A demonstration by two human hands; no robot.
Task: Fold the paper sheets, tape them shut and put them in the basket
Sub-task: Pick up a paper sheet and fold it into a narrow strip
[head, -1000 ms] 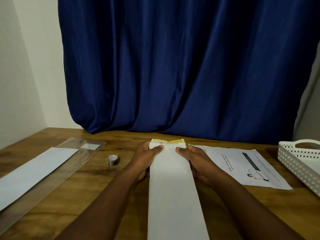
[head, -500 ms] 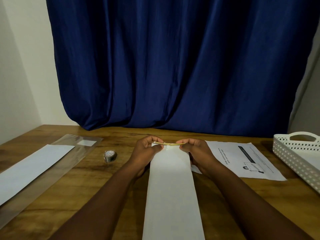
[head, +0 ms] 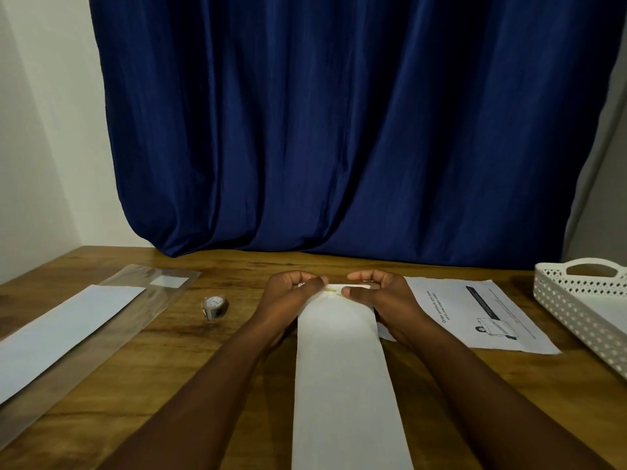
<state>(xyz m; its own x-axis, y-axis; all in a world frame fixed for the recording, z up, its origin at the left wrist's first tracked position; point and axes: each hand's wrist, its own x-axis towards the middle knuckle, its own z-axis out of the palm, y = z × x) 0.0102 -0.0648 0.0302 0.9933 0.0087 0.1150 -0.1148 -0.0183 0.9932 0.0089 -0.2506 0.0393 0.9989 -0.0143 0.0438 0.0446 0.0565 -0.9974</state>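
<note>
looking down from the head view, left hand [head: 291,295] and right hand [head: 380,295] pinch the far end of the folded paper strip [head: 342,368] lying mid-table; taping seems under way, basketing remains. the white basket [head: 576,300] at right shows something pale inside, unclear what

Basket [head: 576,300] cropped at right edge

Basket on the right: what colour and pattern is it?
White basket, its walls perforated with small diamond-shaped holes; seen in the head view.
</note>
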